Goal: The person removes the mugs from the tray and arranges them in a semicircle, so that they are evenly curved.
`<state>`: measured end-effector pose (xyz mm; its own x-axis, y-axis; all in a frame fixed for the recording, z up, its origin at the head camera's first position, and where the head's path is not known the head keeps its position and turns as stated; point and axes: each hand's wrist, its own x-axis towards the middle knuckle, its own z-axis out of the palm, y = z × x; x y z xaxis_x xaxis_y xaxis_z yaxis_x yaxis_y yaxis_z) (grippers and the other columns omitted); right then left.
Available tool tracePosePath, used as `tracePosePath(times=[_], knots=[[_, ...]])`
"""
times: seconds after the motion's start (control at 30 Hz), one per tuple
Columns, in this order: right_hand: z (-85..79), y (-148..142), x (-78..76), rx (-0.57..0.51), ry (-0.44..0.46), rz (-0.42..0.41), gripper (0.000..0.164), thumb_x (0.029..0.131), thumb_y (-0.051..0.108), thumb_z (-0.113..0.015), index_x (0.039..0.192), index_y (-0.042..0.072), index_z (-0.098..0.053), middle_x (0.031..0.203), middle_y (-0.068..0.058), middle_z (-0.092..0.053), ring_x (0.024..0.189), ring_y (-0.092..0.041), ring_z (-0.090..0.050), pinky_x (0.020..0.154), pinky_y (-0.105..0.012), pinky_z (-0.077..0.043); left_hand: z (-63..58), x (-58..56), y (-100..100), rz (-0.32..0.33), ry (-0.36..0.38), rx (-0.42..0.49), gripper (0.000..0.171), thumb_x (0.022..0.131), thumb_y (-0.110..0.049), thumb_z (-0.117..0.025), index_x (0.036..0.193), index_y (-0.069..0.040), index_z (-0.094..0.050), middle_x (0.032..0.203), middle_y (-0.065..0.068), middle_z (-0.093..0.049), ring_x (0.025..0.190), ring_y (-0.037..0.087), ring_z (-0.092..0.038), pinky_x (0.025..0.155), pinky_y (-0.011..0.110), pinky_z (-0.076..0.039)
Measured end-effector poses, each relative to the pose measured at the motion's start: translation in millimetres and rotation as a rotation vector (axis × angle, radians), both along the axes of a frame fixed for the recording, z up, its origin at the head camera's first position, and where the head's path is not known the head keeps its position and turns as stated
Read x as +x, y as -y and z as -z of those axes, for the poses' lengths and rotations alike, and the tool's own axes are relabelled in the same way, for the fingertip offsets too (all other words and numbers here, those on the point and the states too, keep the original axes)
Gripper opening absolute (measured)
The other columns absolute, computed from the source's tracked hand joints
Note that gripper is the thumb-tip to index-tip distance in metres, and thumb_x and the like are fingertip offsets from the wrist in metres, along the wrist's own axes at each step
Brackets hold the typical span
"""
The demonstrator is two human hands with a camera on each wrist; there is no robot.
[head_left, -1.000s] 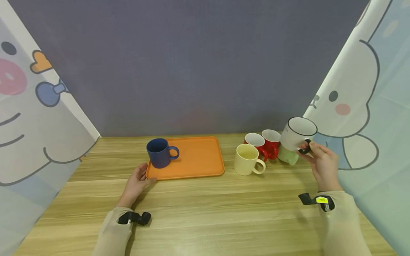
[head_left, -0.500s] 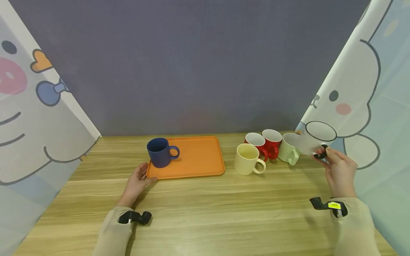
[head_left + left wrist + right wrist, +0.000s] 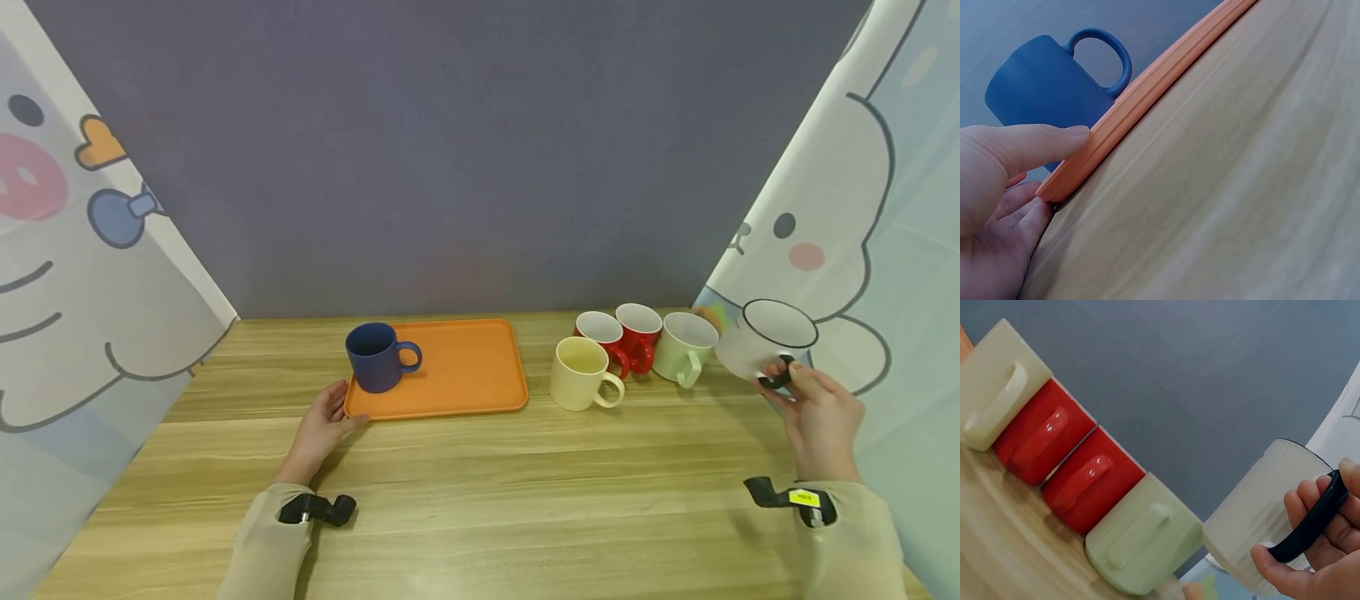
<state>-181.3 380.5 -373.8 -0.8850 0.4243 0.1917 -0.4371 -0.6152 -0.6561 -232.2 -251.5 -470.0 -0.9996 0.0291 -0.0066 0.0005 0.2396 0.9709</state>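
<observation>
In the head view, my right hand point(image 3: 825, 417) grips the black handle of a white mug point(image 3: 757, 346) with a dark rim. That mug is held off the table, right of a pale green mug point(image 3: 684, 346); the right wrist view shows my fingers point(image 3: 1329, 531) curled through the handle. My left hand point(image 3: 322, 429) holds the front left corner of an orange tray point(image 3: 465, 367). In the left wrist view, the thumb point(image 3: 1054, 144) presses the tray's side and the other fingers lie at its corner. On the tray's left end stands a dark blue mug point(image 3: 375, 362).
Left of the green mug stand two red mugs point(image 3: 639, 337) with white insides. A pale yellow mug point(image 3: 576, 379) stands in front of them. Behind the wooden table point(image 3: 480, 500) rises a grey panel point(image 3: 480, 167), with cartoon-printed sheets point(image 3: 810, 250) at both sides.
My right hand has carried the white mug rightward and lower, from over the green mug to beside it, uncovering the green mug. My left hand, the tray and the blue mug stay put.
</observation>
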Motion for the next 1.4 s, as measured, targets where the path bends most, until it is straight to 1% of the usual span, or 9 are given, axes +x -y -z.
tracePosePath(times=[0.13, 0.3, 0.4, 0.57, 0.8, 1.0, 1.1, 1.23, 1.4], knots=[[5.3, -4, 1.0, 0.016, 0.018, 0.005, 0.021, 0.096, -0.012, -0.053, 0.087, -0.019, -0.070, 0.077, -0.021, -0.070, 0.072, -0.028, -0.072, 0.063, -0.041, -0.063, -0.2, 0.1, 0, 0.006, -0.003, -0.003, 0.086, 0.091, 0.005, -0.068, 0.154, 0.012, -0.010, 0.159, 0.031, -0.015, 0.147, 0.042, -0.020, 0.118, 0.047, -0.026], [15.8, -9, 1.9, 0.015, 0.024, -0.049, 0.026, 0.097, -0.014, -0.048, 0.085, -0.019, -0.070, 0.076, -0.021, -0.069, 0.072, -0.028, -0.071, 0.063, -0.040, -0.063, -1.1, 1.2, -1, 0.003, -0.014, -0.008, 0.084, 0.091, 0.004, -0.068, 0.153, 0.012, -0.012, 0.158, 0.032, -0.017, 0.145, 0.044, -0.022, 0.116, 0.048, -0.027], [23.5, -11, 3.0, 0.010, 0.051, -0.073, 0.028, 0.098, -0.014, -0.046, 0.084, -0.018, -0.071, 0.076, -0.021, -0.070, 0.072, -0.028, -0.072, 0.063, -0.040, -0.063, -0.3, 1.2, -1, 0.006, -0.027, -0.010, 0.084, 0.090, 0.004, -0.069, 0.152, 0.013, -0.013, 0.157, 0.033, -0.018, 0.144, 0.045, -0.023, 0.115, 0.049, -0.028], [36.2, -14, 4.5, 0.034, 0.098, -0.102, 0.029, 0.099, -0.012, -0.046, 0.084, -0.015, -0.071, 0.077, -0.019, -0.070, 0.074, -0.026, -0.072, 0.064, -0.039, -0.063, 1.1, 0.4, -1, 0.001, -0.033, -0.022, 0.084, 0.090, 0.003, -0.069, 0.152, 0.013, -0.014, 0.157, 0.032, -0.019, 0.144, 0.045, -0.024, 0.115, 0.048, -0.029], [50.6, -15, 4.4, 0.120, 0.088, -0.172, 0.032, 0.101, -0.008, -0.044, 0.088, -0.012, -0.073, 0.082, -0.016, -0.071, 0.080, -0.022, -0.072, 0.068, -0.036, -0.063, -1.2, 1.8, -2, -0.002, -0.021, -0.018, 0.084, 0.090, 0.003, -0.069, 0.153, 0.012, -0.013, 0.159, 0.031, -0.017, 0.146, 0.043, -0.022, 0.117, 0.048, -0.026], [56.6, -13, 4.0, 0.181, 0.054, -0.214, 0.032, 0.102, -0.006, -0.043, 0.092, -0.010, -0.074, 0.087, -0.015, -0.073, 0.084, -0.020, -0.072, 0.072, -0.034, -0.062, -2.7, 3.3, -3, -0.009, -0.008, -0.015, 0.085, 0.090, 0.003, -0.069, 0.154, 0.012, -0.012, 0.159, 0.031, -0.016, 0.146, 0.043, -0.021, 0.118, 0.047, -0.025], [58.3, -12, 4.2, 0.186, 0.035, -0.237, 0.034, 0.103, -0.007, -0.041, 0.094, -0.011, -0.073, 0.088, -0.016, -0.073, 0.085, -0.021, -0.072, 0.073, -0.035, -0.062, -2.7, 3.3, -3, -0.011, -0.009, -0.017, 0.085, 0.091, 0.003, -0.069, 0.154, 0.012, -0.012, 0.159, 0.031, -0.016, 0.146, 0.042, -0.021, 0.118, 0.047, -0.026], [61.1, -11, 4.6, 0.178, 0.024, -0.240, 0.034, 0.103, -0.007, -0.041, 0.094, -0.013, -0.073, 0.088, -0.018, -0.073, 0.085, -0.023, -0.073, 0.073, -0.037, -0.062, -3.1, 3.8, -3, -0.010, -0.013, -0.019, 0.084, 0.091, 0.004, -0.068, 0.153, 0.012, -0.013, 0.159, 0.031, -0.017, 0.146, 0.043, -0.021, 0.118, 0.047, -0.027], [63.0, -12, 5.4, 0.199, 0.031, -0.264, 0.033, 0.103, -0.006, -0.041, 0.096, -0.011, -0.073, 0.090, -0.017, -0.073, 0.087, -0.023, -0.073, 0.075, -0.036, -0.062, -3.2, 4.4, -3, -0.008, -0.019, -0.003, 0.084, 0.091, 0.005, -0.068, 0.153, 0.012, -0.013, 0.158, 0.031, -0.017, 0.146, 0.043, -0.022, 0.117, 0.047, -0.027]])
